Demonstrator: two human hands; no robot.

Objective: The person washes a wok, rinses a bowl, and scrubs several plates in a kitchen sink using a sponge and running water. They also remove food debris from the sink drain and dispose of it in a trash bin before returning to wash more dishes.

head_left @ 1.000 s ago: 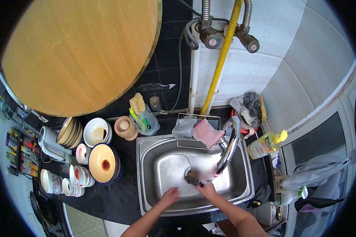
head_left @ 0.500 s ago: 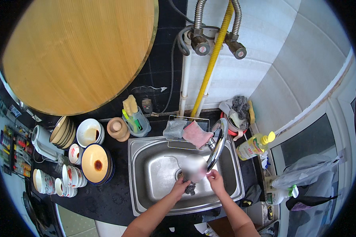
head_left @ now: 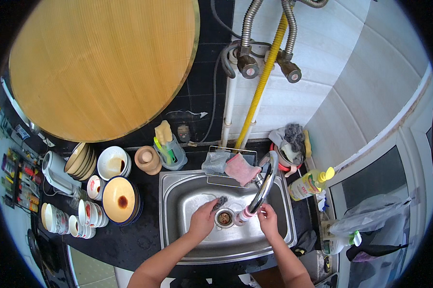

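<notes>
The left hand (head_left: 203,219) pinched a dark scrubber (head_left: 221,202) between its fingertips, with the fingers drawn together and the back of the hand turned upward. The right hand (head_left: 268,221) had its fingers curled in just beside the pinkish-white nozzle (head_left: 243,216) of the curved faucet (head_left: 268,181); whether they touched it, or how tightly they were closed, could not be told.

The scrubber jutted out past the left fingertips, away from the person, over the steel sink (head_left: 163,235). It lay up and to the left of the round drain (head_left: 217,221), well apart from the right hand, with the nozzle between the two hands. Something brownish sat in the drain.

Behind the sink, a wire rack (head_left: 228,185) carried a grey mesh cloth (head_left: 214,162) and a pink cloth (head_left: 242,169). At the rear right, a red-rimmed basin (head_left: 282,168) held crumpled cloths and a dark grey, fluffy bundle (head_left: 294,136).

To the rear left, a clear container (head_left: 179,161) held green-handled items. Near it, a cream bowl (head_left: 112,191) topped a stack, a dark brown stain at its centre, and a white bowl (head_left: 105,163) had brown residue inside.
</notes>
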